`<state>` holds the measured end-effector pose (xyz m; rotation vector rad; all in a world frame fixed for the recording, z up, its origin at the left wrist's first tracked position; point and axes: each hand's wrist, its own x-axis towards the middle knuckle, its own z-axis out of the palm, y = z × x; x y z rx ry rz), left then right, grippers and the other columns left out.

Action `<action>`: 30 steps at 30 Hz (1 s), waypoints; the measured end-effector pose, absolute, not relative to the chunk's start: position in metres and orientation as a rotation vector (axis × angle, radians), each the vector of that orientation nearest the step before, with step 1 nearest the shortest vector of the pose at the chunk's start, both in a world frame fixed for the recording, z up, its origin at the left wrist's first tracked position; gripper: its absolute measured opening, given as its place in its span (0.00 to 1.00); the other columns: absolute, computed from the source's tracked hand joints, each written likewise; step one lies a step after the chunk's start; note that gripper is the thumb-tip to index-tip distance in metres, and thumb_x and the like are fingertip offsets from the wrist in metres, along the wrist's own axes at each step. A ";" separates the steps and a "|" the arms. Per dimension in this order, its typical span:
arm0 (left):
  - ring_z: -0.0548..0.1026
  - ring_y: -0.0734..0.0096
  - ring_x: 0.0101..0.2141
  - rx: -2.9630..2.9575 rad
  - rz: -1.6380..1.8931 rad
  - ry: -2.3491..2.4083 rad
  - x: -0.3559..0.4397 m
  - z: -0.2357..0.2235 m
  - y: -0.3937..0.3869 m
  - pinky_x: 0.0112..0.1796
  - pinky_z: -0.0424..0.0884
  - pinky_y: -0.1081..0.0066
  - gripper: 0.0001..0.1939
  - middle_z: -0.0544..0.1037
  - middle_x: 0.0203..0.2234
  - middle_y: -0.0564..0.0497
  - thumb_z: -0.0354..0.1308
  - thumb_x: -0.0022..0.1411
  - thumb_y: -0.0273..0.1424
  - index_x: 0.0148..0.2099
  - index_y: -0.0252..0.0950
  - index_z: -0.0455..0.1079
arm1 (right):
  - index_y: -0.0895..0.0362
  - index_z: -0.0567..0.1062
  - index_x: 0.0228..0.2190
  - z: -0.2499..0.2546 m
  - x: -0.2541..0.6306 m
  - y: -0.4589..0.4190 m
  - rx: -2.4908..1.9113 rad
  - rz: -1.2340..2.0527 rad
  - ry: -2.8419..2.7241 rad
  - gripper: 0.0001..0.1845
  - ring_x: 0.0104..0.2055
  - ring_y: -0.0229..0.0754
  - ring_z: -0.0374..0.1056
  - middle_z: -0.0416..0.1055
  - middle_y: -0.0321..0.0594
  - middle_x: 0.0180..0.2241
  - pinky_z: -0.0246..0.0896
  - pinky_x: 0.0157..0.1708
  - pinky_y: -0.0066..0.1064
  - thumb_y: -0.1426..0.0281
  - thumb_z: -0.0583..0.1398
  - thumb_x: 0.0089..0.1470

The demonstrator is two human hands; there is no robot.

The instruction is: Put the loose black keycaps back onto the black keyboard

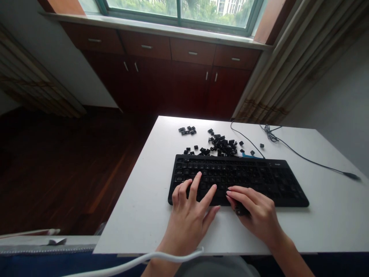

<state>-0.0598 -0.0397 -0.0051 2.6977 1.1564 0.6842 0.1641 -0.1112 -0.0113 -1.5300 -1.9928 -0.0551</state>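
Observation:
A black keyboard (253, 175) lies across the white table, and many of its key positions look bare of caps. Over its left half my left hand (190, 207) is spread, with fingertips resting on the keys and the thumb at the front edge. My right hand (256, 211) is closed around a slim black tool (240, 209), whose kind I cannot make out. The fingertips of that hand, with the tool's tip, meet the keyboard near its front middle. Behind the keyboard lies a heap of loose black keycaps (225, 145).
A smaller group of keycaps (187, 130) sits at the back left of the white table (138, 200). A blue brush-like item (250, 155) lies behind the keyboard. The black cable (305, 156) runs to the right edge. A white tube (144, 259) crosses the front.

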 end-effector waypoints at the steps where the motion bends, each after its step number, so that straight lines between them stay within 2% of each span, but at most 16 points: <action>1: 0.63 0.44 0.58 2.691 0.689 1.166 -0.058 -0.005 -0.040 0.55 0.62 0.44 0.22 0.58 0.68 0.42 0.56 0.69 0.43 0.63 0.51 0.68 | 0.51 0.76 0.49 -0.012 0.164 -0.111 -1.530 -0.057 -1.994 0.19 0.43 0.43 0.75 0.78 0.41 0.48 0.70 0.42 0.36 0.78 0.64 0.57; 4: 0.63 0.45 0.58 2.681 0.714 1.160 -0.058 -0.004 -0.039 0.54 0.63 0.46 0.22 0.58 0.67 0.41 0.55 0.69 0.41 0.63 0.49 0.68 | 0.52 0.75 0.50 -0.012 0.165 -0.111 -1.530 -0.064 -2.003 0.20 0.43 0.43 0.75 0.78 0.41 0.49 0.70 0.42 0.36 0.79 0.63 0.57; 10: 0.65 0.48 0.57 2.699 0.759 1.096 -0.078 0.000 -0.031 0.54 0.63 0.49 0.21 0.65 0.63 0.37 0.55 0.70 0.36 0.63 0.38 0.68 | 0.52 0.76 0.49 -0.012 0.163 -0.111 -1.534 -0.090 -1.994 0.19 0.42 0.42 0.76 0.79 0.41 0.47 0.71 0.43 0.35 0.78 0.63 0.57; 30: 0.66 0.49 0.56 2.648 0.707 1.122 -0.084 0.000 -0.029 0.54 0.62 0.50 0.19 0.67 0.61 0.39 0.55 0.69 0.32 0.60 0.37 0.68 | 0.52 0.76 0.48 -0.009 0.162 -0.111 -1.532 -0.111 -1.985 0.18 0.41 0.42 0.76 0.79 0.41 0.46 0.71 0.42 0.34 0.77 0.65 0.56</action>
